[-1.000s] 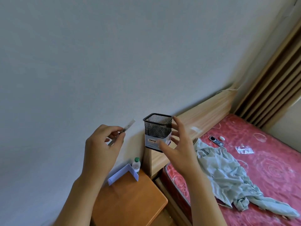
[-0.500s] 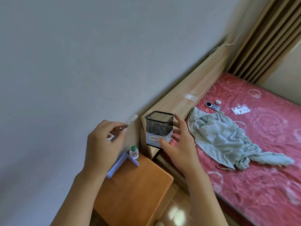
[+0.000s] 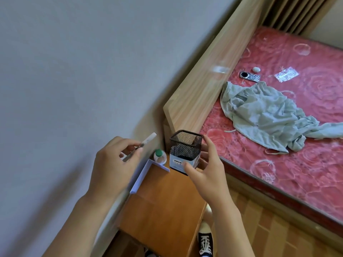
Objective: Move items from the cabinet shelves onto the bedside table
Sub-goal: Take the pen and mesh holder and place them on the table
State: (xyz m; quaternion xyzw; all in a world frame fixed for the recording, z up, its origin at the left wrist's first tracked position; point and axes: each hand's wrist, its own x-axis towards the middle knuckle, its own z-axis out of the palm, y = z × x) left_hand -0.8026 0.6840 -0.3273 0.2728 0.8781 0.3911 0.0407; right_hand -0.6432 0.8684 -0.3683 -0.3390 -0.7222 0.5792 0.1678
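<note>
The black mesh pen holder [image 3: 185, 151] was held in the right hand [image 3: 206, 175], thumb on the labelled front near its base and fingers [image 3: 208, 143] wrapped round the far side up to the rim, above the back right corner of the bedside bench [image 3: 163, 206]; whether its base already touched the wood could not be told. The left hand [image 3: 113, 169] pinched a slim white pen-like stick [image 3: 143, 145] between thumb and fingertips, raised near the wall and over the left rim of the bench. The likeliest slip seemed to be at that corner: set too far right or too far back, the holder could hang over the edge or knock the headboard [image 3: 204, 76] and tip toward the gap by the bed [image 3: 278, 145]. A small green-capped bottle [image 3: 160, 156] stood just beside the holder, with a pale folded L-shaped card [image 3: 143, 177] propped in front of it; a careless descent could topple either one. The stick, lightly held, might drop behind the bench along the wall. Open room lay in the middle and front of the bench top, which was bare, so shifting the holder forward looked safer. Below the front edge were floorboards and a laced shoe [image 3: 205, 243].
</note>
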